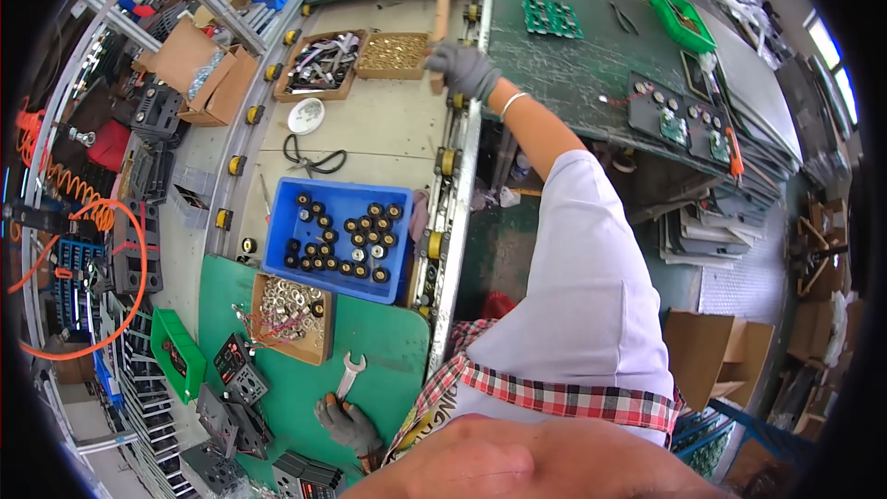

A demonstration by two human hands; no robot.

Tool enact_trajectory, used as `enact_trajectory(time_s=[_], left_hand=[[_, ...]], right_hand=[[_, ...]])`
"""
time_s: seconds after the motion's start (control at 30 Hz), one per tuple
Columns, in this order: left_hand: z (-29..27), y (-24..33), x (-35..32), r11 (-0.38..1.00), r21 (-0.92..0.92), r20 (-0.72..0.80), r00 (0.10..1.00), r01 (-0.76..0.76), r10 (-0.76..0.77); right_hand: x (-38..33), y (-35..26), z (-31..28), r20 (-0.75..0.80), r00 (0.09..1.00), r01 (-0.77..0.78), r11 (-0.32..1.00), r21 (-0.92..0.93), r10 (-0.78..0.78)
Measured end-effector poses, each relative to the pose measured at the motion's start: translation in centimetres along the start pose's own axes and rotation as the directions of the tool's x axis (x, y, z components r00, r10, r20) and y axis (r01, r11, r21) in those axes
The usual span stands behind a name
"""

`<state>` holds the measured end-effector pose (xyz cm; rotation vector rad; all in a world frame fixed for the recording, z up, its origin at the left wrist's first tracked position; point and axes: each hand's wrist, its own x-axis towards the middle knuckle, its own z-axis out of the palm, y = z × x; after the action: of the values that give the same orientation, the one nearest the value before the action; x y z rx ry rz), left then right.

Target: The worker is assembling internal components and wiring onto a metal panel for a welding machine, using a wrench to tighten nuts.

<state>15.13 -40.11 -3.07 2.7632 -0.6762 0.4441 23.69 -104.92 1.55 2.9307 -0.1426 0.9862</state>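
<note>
My left hand (347, 427), in a grey glove, is closed round the handle of an open-end wrench (352, 371) over the green mat (388, 333). My right hand (465, 71), also gloved, reaches far out. Its fingers are closed over a wooden strip (443, 7) that shows on both sides of the hand, at the rail's edge. Beside that hand is a cardboard box of small brass-coloured parts (393, 54). Nearer the wrench stand a blue tray (337, 285) of round black parts with brass centres and a cardboard box of metal rings and wired parts (294, 314).
A box of mixed parts (319, 65), a white dish (306, 116) and black-handled scissors (316, 163) lie along the line. A metal rail with yellow rollers (450, 162) borders it. Green bins (178, 356) and dark panels (222, 420) stand beside the mat; a dark workbench (564, 74) holds circuit boards.
</note>
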Motion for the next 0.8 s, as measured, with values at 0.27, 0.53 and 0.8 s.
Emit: enact_trajectory(time_s=[0.27, 0.53, 0.8], left_hand=[[-1.4, 2.4, 1.8, 0.997, -0.032, 0.08, 0.994, 0.071, -0.068], [1.3, -1.6, -0.5, 0.999, -0.043, -0.033, 0.999, -0.009, 0.008], [-0.5, 0.6, 0.5, 0.987, -0.142, 0.067, 0.995, 0.079, -0.07]], right_hand=[[8.9, 3.8, -1.4, 0.069, 0.981, -0.169, 0.973, -0.16, 0.181], [4.4, -8.7, -9.4, 0.161, 0.973, 0.215, 0.913, -0.346, -0.168], [-3.5, -21.7, -18.9, 0.522, 0.853, 0.046, 0.994, -0.103, 0.014]])
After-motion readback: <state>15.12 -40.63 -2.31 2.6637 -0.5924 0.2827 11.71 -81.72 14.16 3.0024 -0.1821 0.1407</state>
